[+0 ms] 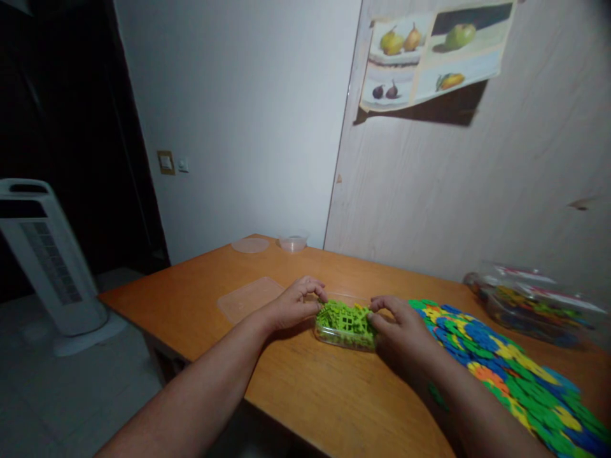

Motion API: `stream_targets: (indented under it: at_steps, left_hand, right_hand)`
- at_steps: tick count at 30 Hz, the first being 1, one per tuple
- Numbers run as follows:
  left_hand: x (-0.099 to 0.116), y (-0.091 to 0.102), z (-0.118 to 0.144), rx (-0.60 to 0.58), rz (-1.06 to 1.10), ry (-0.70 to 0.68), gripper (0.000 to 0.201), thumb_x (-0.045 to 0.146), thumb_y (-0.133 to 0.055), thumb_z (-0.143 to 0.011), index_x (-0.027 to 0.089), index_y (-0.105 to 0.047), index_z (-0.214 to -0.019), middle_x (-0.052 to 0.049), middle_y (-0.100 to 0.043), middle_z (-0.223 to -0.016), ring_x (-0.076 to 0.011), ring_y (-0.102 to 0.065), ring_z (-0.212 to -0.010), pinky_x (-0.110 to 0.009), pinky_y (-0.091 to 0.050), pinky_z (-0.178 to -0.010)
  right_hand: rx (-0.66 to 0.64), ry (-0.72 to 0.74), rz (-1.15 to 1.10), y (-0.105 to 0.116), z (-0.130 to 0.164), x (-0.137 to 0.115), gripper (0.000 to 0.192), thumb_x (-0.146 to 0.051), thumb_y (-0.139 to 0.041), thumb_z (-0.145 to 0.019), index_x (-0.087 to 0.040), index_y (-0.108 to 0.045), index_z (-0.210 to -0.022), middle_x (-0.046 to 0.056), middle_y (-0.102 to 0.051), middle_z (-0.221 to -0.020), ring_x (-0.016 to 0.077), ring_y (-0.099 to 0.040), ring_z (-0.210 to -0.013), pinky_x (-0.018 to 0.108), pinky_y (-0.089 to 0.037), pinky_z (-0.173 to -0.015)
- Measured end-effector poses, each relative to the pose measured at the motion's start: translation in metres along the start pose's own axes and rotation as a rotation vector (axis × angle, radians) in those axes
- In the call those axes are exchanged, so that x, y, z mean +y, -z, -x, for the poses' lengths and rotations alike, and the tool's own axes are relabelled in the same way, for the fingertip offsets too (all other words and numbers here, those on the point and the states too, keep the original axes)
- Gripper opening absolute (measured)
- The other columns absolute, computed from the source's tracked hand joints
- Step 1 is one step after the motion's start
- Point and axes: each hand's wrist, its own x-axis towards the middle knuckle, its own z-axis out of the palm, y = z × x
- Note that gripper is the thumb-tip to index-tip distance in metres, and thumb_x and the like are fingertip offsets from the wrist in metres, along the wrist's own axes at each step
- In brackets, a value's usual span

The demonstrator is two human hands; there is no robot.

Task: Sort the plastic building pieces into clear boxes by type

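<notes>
A clear plastic container [344,342], full of light-green plastic pieces [344,320], sits on the wooden table. My left hand [298,302] is at its left end, with curled fingers closed on the rim. At the opposite end, my right hand [396,320] holds the container's right side, thumb and fingers bent over the edge. A bit of yellow shows among the green pieces near the right fingertips. The fingers hide parts of both ends.
A clear rectangular lid [251,299] lies left of the container. Further back are a round lid [250,245] and a clear bowl [293,243]. Flat coloured pieces [501,362] spread along the right, with zip bags [534,305] behind. The table [310,397] meets the wall.
</notes>
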Motion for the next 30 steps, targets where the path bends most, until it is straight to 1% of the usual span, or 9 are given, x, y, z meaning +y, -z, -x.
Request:
stream_targets:
  at_steps: [5, 7, 11, 13, 16, 20, 24, 27, 30]
  left_hand:
    - [-0.002, -0.001, 0.000, 0.010, -0.126, 0.001, 0.028, 0.023, -0.067, -0.074, 0.021, -0.068, -0.102, -0.007, -0.057, -0.110, -0.0219, -0.052, -0.109, -0.035, -0.039, -0.099]
    - [-0.002, -0.001, -0.001, 0.064, -0.166, -0.005, 0.024, 0.023, -0.066, -0.074, 0.021, -0.066, -0.099, -0.006, -0.057, -0.108, -0.0217, -0.052, -0.109, -0.035, -0.039, -0.098]
    - [-0.002, -0.002, -0.002, 0.087, -0.185, -0.016, 0.010, 0.021, -0.064, -0.075, 0.020, -0.065, -0.084, -0.006, -0.058, -0.109, -0.0229, -0.051, -0.113, -0.036, -0.037, -0.100]
    - [-0.002, -0.002, -0.003, 0.083, -0.184, -0.021, 0.007, 0.020, -0.064, -0.075, 0.019, -0.065, -0.082, -0.007, -0.059, -0.110, -0.0230, -0.051, -0.113, -0.037, -0.037, -0.100]
    - [-0.001, -0.003, -0.003, 0.090, -0.181, -0.043, 0.005, 0.019, -0.064, -0.075, 0.019, -0.066, -0.080, -0.007, -0.059, -0.110, -0.0226, -0.052, -0.112, -0.036, -0.037, -0.100]
    - [0.000, -0.004, -0.002, 0.060, -0.171, -0.075, 0.008, 0.019, -0.063, -0.077, 0.020, -0.069, -0.083, -0.007, -0.059, -0.112, -0.0227, -0.051, -0.115, -0.037, -0.036, -0.102]
    - [0.001, -0.005, -0.002, 0.058, -0.176, -0.067, 0.006, 0.020, -0.065, -0.076, 0.020, -0.069, -0.079, -0.007, -0.060, -0.113, -0.0233, -0.051, -0.115, -0.037, -0.036, -0.102]
    - [0.002, -0.006, -0.002, 0.062, -0.208, -0.060, 0.006, 0.020, -0.065, -0.075, 0.020, -0.071, -0.073, -0.007, -0.061, -0.111, -0.0238, -0.051, -0.114, -0.037, -0.036, -0.101]
    - [0.001, -0.008, -0.002, 0.061, -0.240, -0.063, 0.009, 0.022, -0.064, -0.077, 0.022, -0.074, -0.076, -0.007, -0.062, -0.111, -0.0237, -0.050, -0.114, -0.037, -0.037, -0.101]
  right_hand:
    - [0.094, -0.003, 0.239, 0.001, -0.002, -0.004, 0.011, -0.030, -0.054, -0.077, -0.023, -0.062, -0.075, 0.006, -0.066, -0.086, 0.0236, -0.057, -0.085, 0.034, -0.041, -0.076]
    - [0.110, -0.014, 0.267, 0.001, -0.002, -0.002, 0.012, -0.031, -0.053, -0.078, -0.023, -0.061, -0.075, 0.005, -0.065, -0.082, 0.0230, -0.057, -0.082, 0.033, -0.041, -0.073]
    - [0.013, 0.043, 0.261, 0.002, -0.003, 0.003, 0.009, -0.032, -0.055, -0.077, -0.024, -0.060, -0.075, 0.004, -0.066, -0.085, 0.0229, -0.058, -0.085, 0.033, -0.043, -0.076]
    - [0.016, 0.058, 0.256, 0.002, -0.004, 0.004, 0.010, -0.031, -0.055, -0.076, -0.024, -0.062, -0.079, 0.005, -0.067, -0.092, 0.0239, -0.059, -0.091, 0.035, -0.044, -0.081]
    - [0.039, 0.128, 0.233, 0.002, -0.004, -0.002, 0.025, -0.030, -0.053, -0.081, -0.025, -0.066, -0.101, 0.008, -0.062, -0.119, 0.0261, -0.055, -0.111, 0.042, -0.041, -0.095]
    - [-0.085, 0.241, 0.253, -0.001, 0.000, -0.021, 0.035, -0.041, -0.052, -0.088, -0.033, -0.065, -0.119, 0.007, -0.046, -0.144, 0.0298, -0.042, -0.131, 0.051, -0.031, -0.105]
    - [-0.158, 0.265, 0.220, -0.007, 0.002, -0.028, 0.025, -0.039, -0.055, -0.086, -0.028, -0.068, -0.104, 0.007, -0.047, -0.143, 0.0289, -0.037, -0.135, 0.050, -0.030, -0.107]
    - [-0.098, 0.240, 0.179, -0.011, -0.001, -0.023, 0.014, -0.036, -0.058, -0.082, -0.025, -0.066, -0.087, 0.008, -0.057, -0.130, 0.0278, -0.044, -0.127, 0.048, -0.035, -0.103]
    - [-0.058, 0.219, 0.131, -0.012, -0.004, -0.021, 0.013, -0.035, -0.059, -0.081, -0.024, -0.064, -0.080, 0.009, -0.061, -0.121, 0.0276, -0.048, -0.122, 0.047, -0.037, -0.100]
